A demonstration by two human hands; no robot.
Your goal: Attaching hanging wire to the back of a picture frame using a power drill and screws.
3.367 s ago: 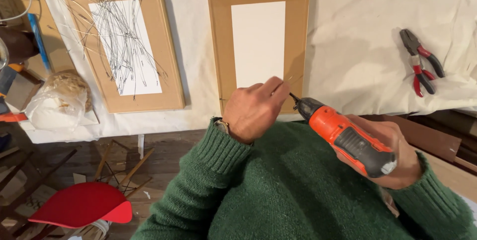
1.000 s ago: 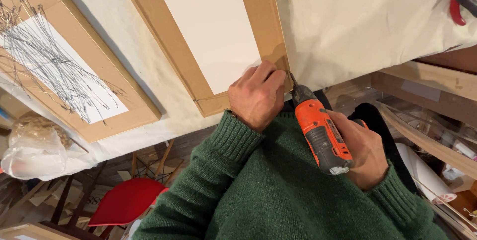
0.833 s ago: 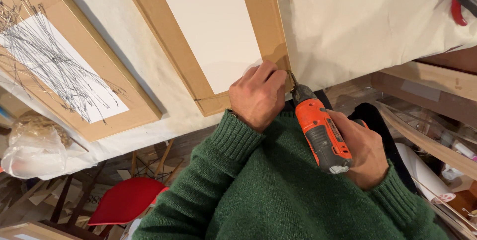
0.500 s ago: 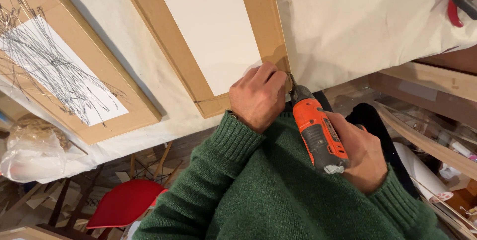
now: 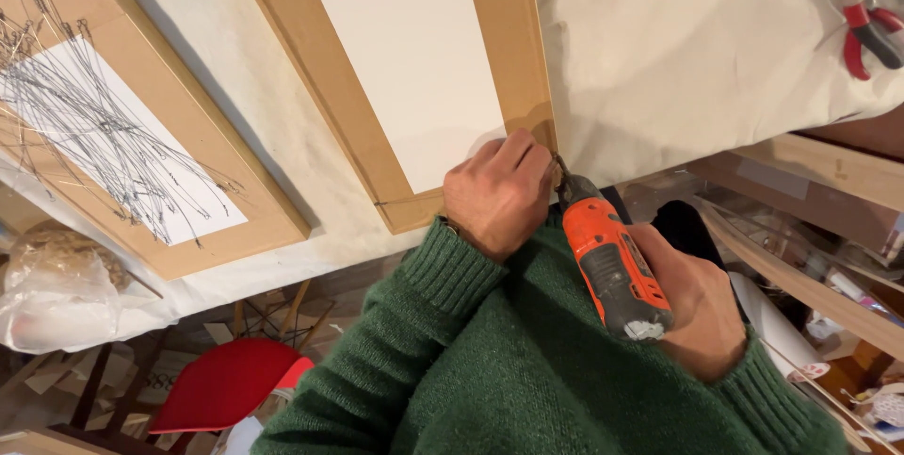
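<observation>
The right hand (image 5: pixel 702 309) is closed around the body of an orange cordless screwdriver (image 5: pixel 614 267). The tool's tip points at the near right corner of a cardboard frame (image 5: pixel 523 36), which lies flat on the cloth-covered bench (image 5: pixel 678 50). The tip itself is hidden behind the left hand (image 5: pixel 499 193); contact with the frame cannot be confirmed.

The left hand is curled into a closed grip at the same corner, knuckles up. Whether its fingers pinch anything cannot be told: the fingertips are out of sight beneath the hand.

The frame surrounds a white panel (image 5: pixel 410 50); its far end is cut off by the top edge.

Left of it lies a second cardboard frame (image 5: pixel 235 186), bearing a tangle of thin dark wires (image 5: pixel 104 135) and partly cut off at left.

Red-handled pliers (image 5: pixel 862 8) lie at the upper right, only partly visible. A red chair seat (image 5: pixel 226 384) shows below the bench.
</observation>
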